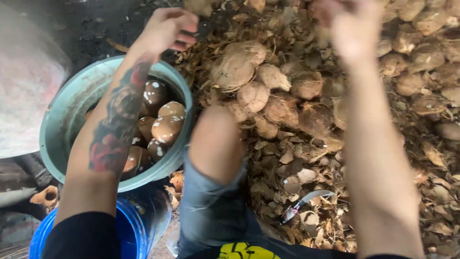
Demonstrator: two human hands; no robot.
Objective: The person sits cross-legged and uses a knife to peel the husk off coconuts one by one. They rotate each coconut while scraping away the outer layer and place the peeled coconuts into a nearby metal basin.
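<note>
Two bare hands are seen at the top of the frame in the head view. The left hand, on a tattooed forearm, is held above the far rim of a green basin at centre left; its fingers are curled together, and nothing can be made out in them. The basin is filled with brown peeled coconuts. The right hand is blurred at the upper right, over a heap of husked coconuts; its finger state cannot be told. A curved knife lies among husk scraps at lower centre.
</note>
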